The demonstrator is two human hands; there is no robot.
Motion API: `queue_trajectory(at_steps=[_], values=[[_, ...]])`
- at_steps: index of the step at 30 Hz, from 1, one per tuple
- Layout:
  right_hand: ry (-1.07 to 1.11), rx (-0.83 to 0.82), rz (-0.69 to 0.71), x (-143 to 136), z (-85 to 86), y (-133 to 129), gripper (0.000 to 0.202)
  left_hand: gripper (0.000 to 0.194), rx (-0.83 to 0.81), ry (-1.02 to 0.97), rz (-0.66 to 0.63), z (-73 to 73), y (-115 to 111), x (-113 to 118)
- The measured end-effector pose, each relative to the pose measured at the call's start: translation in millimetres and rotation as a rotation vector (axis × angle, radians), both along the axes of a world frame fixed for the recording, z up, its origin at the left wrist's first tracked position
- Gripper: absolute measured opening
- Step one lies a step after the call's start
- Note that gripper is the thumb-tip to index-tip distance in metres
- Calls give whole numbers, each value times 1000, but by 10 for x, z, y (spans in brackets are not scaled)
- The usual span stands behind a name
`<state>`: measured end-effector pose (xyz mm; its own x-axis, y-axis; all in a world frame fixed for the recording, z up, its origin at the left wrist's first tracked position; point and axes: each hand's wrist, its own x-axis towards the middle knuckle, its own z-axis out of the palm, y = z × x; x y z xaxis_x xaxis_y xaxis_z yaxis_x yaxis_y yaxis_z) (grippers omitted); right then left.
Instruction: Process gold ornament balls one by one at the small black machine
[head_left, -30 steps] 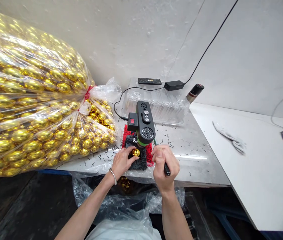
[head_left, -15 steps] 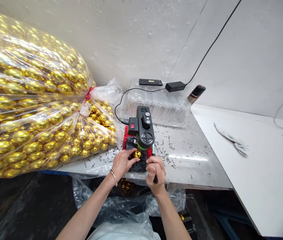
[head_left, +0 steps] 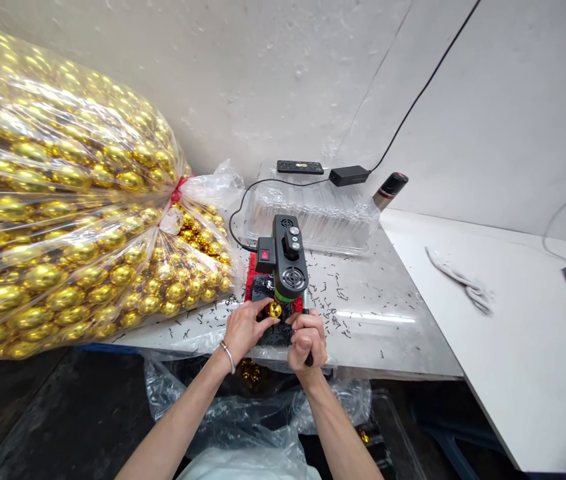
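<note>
Between the thumb and forefinger of my left hand [head_left: 249,327] is a small shiny gold ball [head_left: 275,309], pinched below the front end of a black bench machine [head_left: 290,257]. The machine has round vents, buttons on top and a red switch at its left side. My right hand [head_left: 309,340] is wrapped around a black lever handle [head_left: 309,359] at the machine's right front. Under the machine lies a black base [head_left: 277,335] on a red mat [head_left: 251,277], both strewn with black shreds. The far side of the ball is hidden by the machine.
A big clear bag of gold balls [head_left: 63,200], tied with red, fills the left. Behind the machine stand a clear plastic tray [head_left: 313,213], a power adapter [head_left: 349,175], a remote [head_left: 299,167] and a dark-capped bottle [head_left: 391,190]. Black shreds litter the table [head_left: 387,287]; an open plastic bag [head_left: 173,393] hangs below.
My right hand and the lever handle have shifted very slightly left. My left hand keeps its pinch on the gold ball in the same place under the machine.
</note>
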<state>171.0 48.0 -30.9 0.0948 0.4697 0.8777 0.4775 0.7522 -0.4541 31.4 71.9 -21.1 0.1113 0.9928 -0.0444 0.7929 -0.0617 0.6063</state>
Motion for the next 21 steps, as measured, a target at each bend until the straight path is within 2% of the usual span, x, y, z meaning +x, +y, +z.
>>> queue_trajectory(at_steps=[5,7,10,13,15,17,19,21], values=[[-112,16,0,22,-53,15,26,42,-5,21,-7,22,2,-8],[-132,21,-2,24,-20,8,26,41,-7,26,-7,31,2,-6],[-63,-16,15,10,192,-21,27,42,5,22,-6,23,19,5],[50,-94,18,-7,576,-46,29,41,32,-26,1,2,36,5],[58,-198,32,-13,824,-52,29,41,52,-123,43,0,5,-19],[53,-229,49,-16,982,-53,30,41,47,-285,110,6,-93,-65],[42,-222,48,-21,1026,-55,31,43,-40,-506,142,-9,-267,-120],[34,-201,32,-29,987,-61,30,45,-248,-720,104,-81,-494,-160]])
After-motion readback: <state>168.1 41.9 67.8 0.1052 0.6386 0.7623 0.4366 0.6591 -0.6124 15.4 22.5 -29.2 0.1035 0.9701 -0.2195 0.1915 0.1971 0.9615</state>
